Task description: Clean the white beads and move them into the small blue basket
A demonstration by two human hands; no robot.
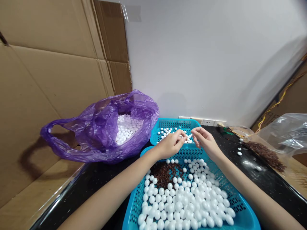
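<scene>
My left hand (170,144) hovers over the line where two blue baskets meet, its fingers curled in a pinch. Opposite it, my right hand (205,141) has thumb and fingertips drawn together, a short gap from the left. Whatever either pinch holds is too small or hidden to make out. Below my hands, the near blue basket (249,214) holds many white balls (176,204) and a heap of dark red-brown bits (165,174). Behind it, the smaller far basket (165,121) has scattered white balls, partly covered by my hands.
A purple plastic bag (96,140) of white balls lies open at left, beside cardboard (48,64). On the black countertop (230,143) at right are a few loose white pieces, more red-brown bits (265,155) and a clear plastic bag (285,134). Sockets (208,122) line the wall.
</scene>
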